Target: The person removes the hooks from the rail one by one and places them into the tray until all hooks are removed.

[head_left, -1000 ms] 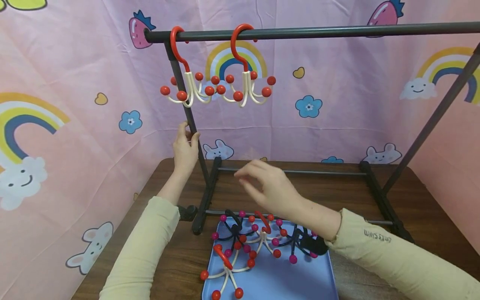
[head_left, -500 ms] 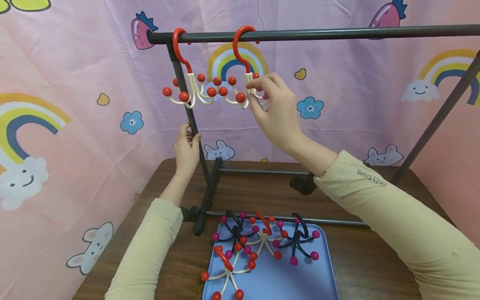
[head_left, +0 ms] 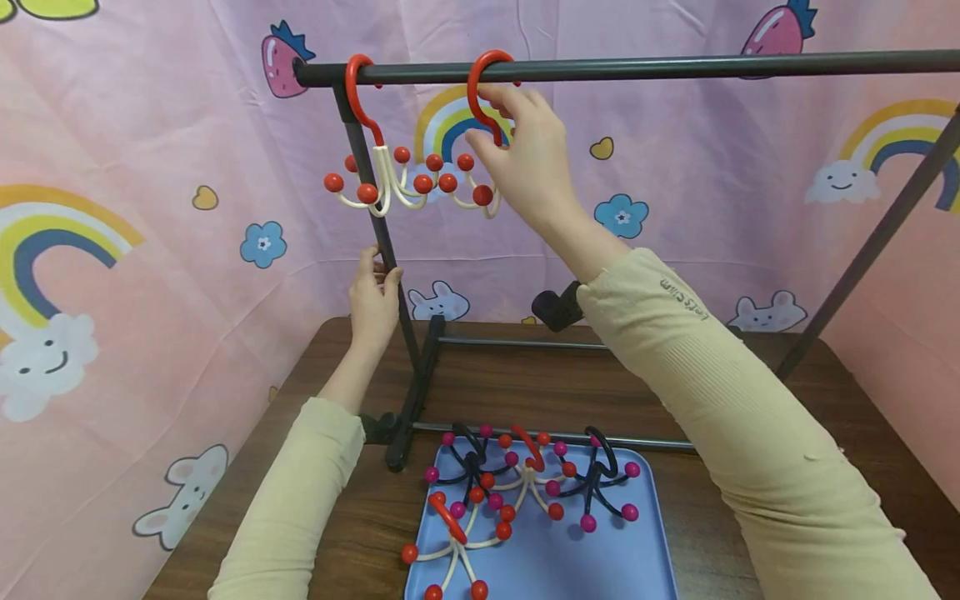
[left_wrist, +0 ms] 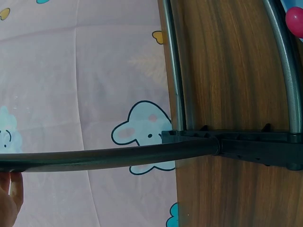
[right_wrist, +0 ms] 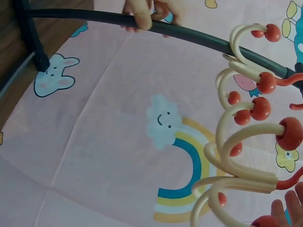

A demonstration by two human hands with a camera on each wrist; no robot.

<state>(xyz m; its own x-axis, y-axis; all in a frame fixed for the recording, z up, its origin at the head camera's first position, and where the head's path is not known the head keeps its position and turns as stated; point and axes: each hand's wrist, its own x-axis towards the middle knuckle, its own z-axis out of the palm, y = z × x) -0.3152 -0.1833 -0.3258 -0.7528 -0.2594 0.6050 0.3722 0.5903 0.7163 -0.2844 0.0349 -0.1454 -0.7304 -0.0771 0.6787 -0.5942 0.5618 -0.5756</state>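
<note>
In the head view, two cream claw hangers are hung on the black rack [head_left: 645, 68]: the first hanger [head_left: 381, 162] near its left end, the second hanger [head_left: 473, 87] further along its top bar. The second's red hook is flanked by the right hand [head_left: 528, 150], its grip apart; whether contact is made cannot be told. The rack's left upright [head_left: 405, 325] is clasped by the left hand [head_left: 375, 300]. In front of the rack, on the counter [head_left: 360, 500], two cream hangers [head_left: 456, 542] and two black hangers [head_left: 596, 475] are held by the blue tray [head_left: 585, 567], seemingly left to be hung.

In the left wrist view, the upright is shown touched by fingers.

In the right wrist view, the left grip is seen clamped round the upright; the hung hangers' hooks are cut off.
</note>
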